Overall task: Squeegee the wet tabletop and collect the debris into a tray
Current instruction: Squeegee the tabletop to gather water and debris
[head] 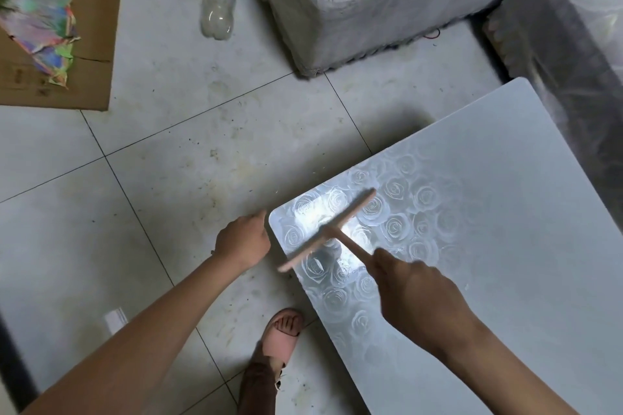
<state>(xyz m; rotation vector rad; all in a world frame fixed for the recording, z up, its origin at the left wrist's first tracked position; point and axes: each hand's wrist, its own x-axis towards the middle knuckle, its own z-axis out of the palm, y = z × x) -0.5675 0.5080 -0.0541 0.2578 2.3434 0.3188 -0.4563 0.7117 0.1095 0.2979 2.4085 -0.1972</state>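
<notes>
The right hand (414, 293) grips the handle of the squeegee (328, 229), whose blade lies beyond its fingertips across the rose-patterned tabletop (488, 212) corner, while the left hand (242, 239), fingers curled closed, hangs just beside that corner.

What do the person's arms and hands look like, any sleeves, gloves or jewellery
Both forearms are bare as far as the frame shows, with no sleeves visible. The left hand and right hand wear no gloves, and no rings, watch or bracelets can be seen on either.
</notes>
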